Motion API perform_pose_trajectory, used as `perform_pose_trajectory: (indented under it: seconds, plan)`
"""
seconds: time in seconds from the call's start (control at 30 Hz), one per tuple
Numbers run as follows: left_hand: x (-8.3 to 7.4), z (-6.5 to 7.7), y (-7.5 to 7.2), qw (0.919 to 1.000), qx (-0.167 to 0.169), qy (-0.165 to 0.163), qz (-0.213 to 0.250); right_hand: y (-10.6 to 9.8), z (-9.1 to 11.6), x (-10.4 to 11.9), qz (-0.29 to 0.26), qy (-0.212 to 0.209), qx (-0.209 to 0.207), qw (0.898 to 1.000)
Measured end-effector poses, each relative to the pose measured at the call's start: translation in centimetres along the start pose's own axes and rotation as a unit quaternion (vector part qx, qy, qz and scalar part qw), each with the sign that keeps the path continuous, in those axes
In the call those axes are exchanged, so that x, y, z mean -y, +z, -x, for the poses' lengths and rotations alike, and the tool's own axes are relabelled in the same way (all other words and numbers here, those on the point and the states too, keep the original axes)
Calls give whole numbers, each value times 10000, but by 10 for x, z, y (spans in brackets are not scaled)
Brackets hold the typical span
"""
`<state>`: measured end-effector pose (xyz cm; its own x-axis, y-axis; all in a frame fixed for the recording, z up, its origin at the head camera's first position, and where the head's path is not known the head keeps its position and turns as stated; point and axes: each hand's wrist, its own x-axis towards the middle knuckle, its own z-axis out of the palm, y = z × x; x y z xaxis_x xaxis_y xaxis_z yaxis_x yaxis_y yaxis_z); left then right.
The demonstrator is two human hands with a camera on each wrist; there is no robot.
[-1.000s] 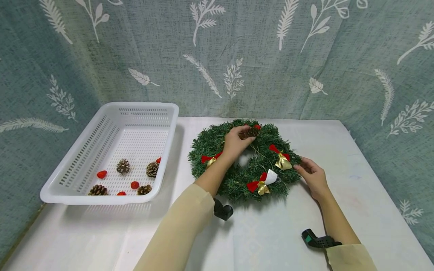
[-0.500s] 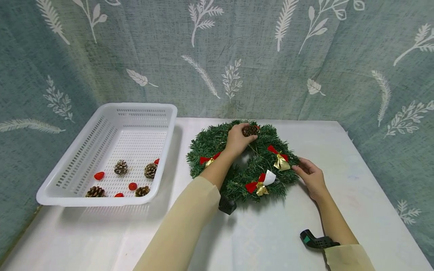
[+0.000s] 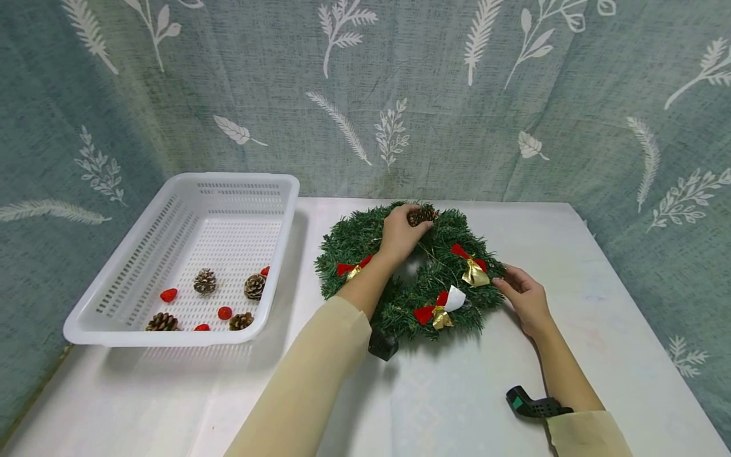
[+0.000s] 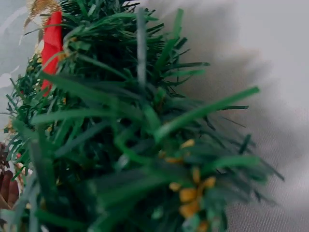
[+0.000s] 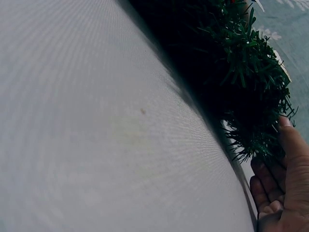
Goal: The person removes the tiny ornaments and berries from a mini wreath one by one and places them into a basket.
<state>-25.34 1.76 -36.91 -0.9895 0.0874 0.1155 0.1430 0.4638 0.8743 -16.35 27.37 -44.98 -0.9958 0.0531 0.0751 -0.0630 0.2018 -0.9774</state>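
Observation:
A green tinsel wreath lies on the white table, decorated with red and gold bows. Over its far side, my left hand holds a brown pine cone between thumb and fingers. My right hand grips the wreath's right edge. In the right wrist view the thumb presses the outer edge, with the other fingers curled beneath. Green tinsel fills most of the left wrist view, where a red bow shows and the left fingertips peek in at the left edge.
A white perforated plastic basket stands at the left. Inside are several pine cones and red berry-like pieces. A patterned green-grey cloth hangs behind the table.
My left hand has shifted slightly with the pine cone, which now covers most of the red piece behind it. My right hand stays on the wreath's edge.

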Motion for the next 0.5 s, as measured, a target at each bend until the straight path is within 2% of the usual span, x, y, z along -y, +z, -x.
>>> perform_pose_trajectory:
  seconds: [0.5]
  plan:
    - [5, 7, -16, 9982, 9, 554, -244, 0, 1, 0, -31, -11, -28, 10000]
